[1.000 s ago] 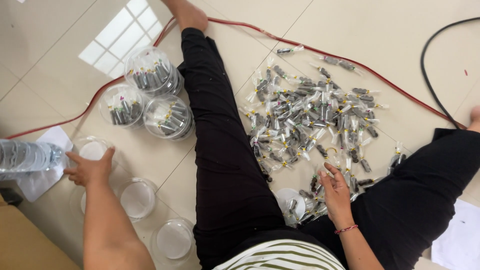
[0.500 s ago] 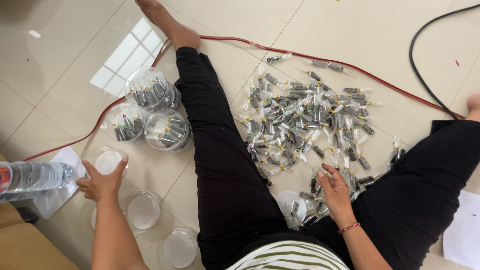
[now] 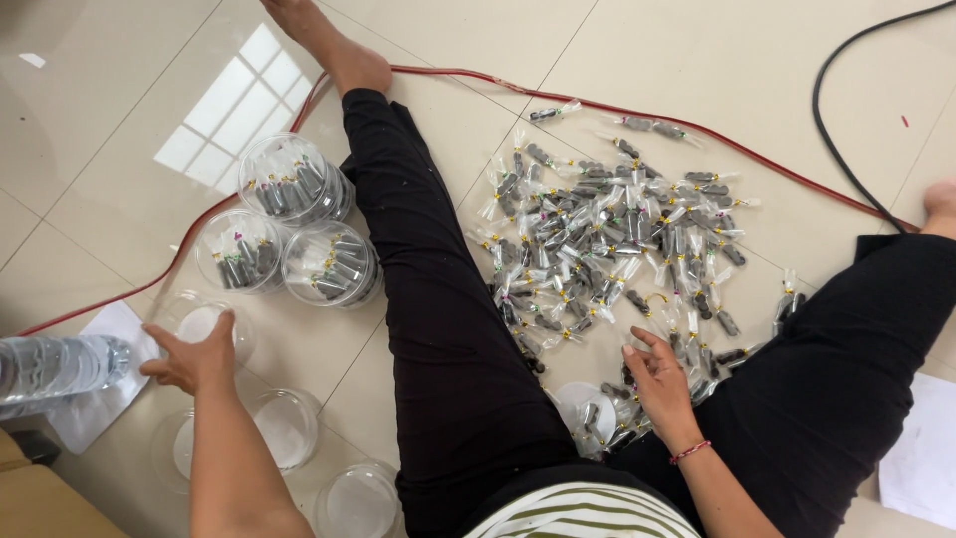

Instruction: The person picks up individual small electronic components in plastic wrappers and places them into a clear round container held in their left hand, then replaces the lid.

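Cups: the left hand (image 3: pixel 194 359) sits at the lower left of the frame, fingers curled around a clear empty cup (image 3: pixel 204 324) on the floor. The right hand (image 3: pixel 659 384) lies low in the middle, fingers loosely spread on little wrapped packets (image 3: pixel 607 239), gripping none that I can see. It looks like cup-filling work; packets would need scooping up.

I count three filled clear tubs (image 3: pixel 289 224). Four empty clear tubs (image 3: pixel 284 428), one under left hand (image 3: pixel 194 357). One water bottle (image 3: pixel 55 367). Two cables: red (image 3: pixel 478 78), black (image 3: pixel 832 130). Wrapped pieces (image 3: pixel 607 239): too many, roughly hundred, can't count exactly.
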